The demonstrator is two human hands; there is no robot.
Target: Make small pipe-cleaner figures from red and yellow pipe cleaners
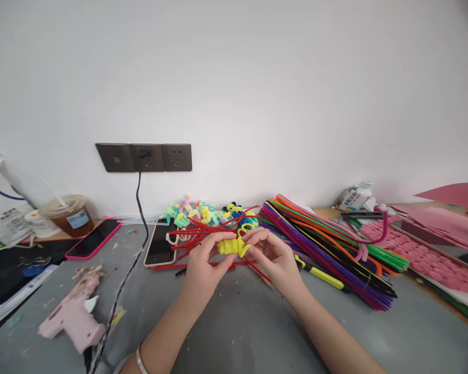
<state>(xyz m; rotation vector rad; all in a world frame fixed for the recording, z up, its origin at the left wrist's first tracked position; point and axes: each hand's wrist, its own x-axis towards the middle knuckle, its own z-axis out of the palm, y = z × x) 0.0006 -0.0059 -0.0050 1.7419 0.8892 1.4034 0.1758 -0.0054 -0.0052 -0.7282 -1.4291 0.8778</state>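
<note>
Between my two hands, a little above the grey table mat, is a yellow pipe-cleaner figure (229,246) with a tightly coiled body and small loops at its right end. My left hand (205,262) pinches the coiled body from the left, thumb below and fingers above. The fingertips of my right hand (271,254) are closed on the loops at the right end. Red pipe cleaners (195,234) lie spread behind and beneath the hands. Several small finished-looking pipe-cleaner figures (203,213) are heaped near the wall.
A big bundle of coloured pipe cleaners (327,249) lies to the right, with a yellow cutter (325,277) beside it. On the left are a pink glue gun (74,311), a black cord (120,291), phones (93,239) and a drink cup (70,217). Pink woven material (425,254) lies far right.
</note>
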